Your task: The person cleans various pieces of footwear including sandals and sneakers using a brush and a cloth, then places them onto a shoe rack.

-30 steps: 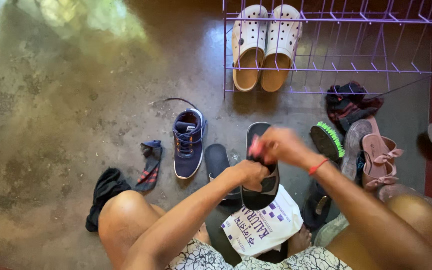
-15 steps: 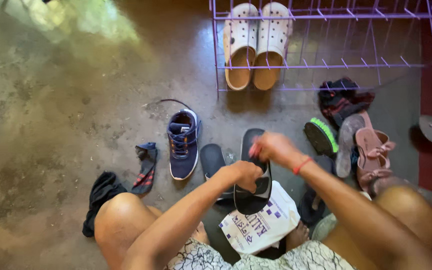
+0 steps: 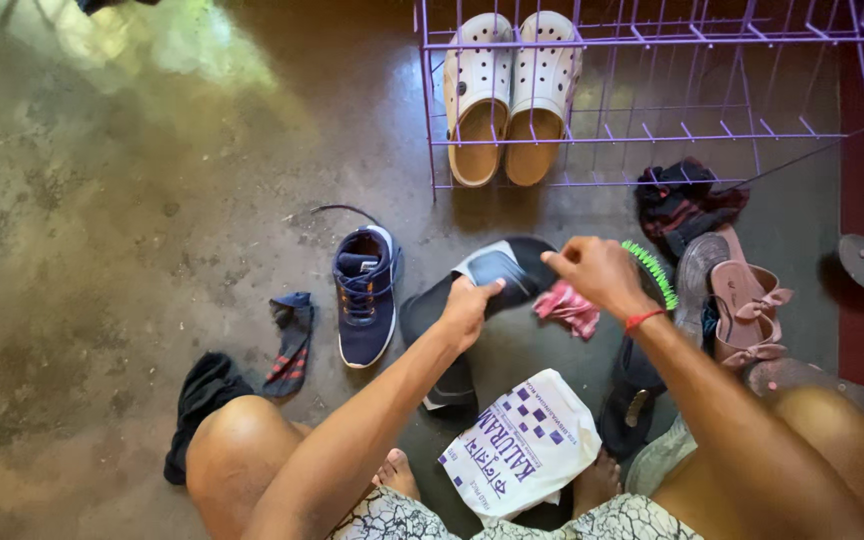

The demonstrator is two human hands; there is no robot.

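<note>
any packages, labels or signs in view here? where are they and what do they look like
Plastic bag: on the floor between the person's knees, below the left hand holding a black slide sandal; crumpled, white with purple squares and lettering.
No signs or screens visible.

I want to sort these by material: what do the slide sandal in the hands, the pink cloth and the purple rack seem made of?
Slide sandal: looks like matte black rubber or foam with a smooth grey strap; the left hand grips it.
Pink cloth: soft fabric, crumpled and drooping under the right hand.
Purple rack: thin coated wire, probably metal.
</note>
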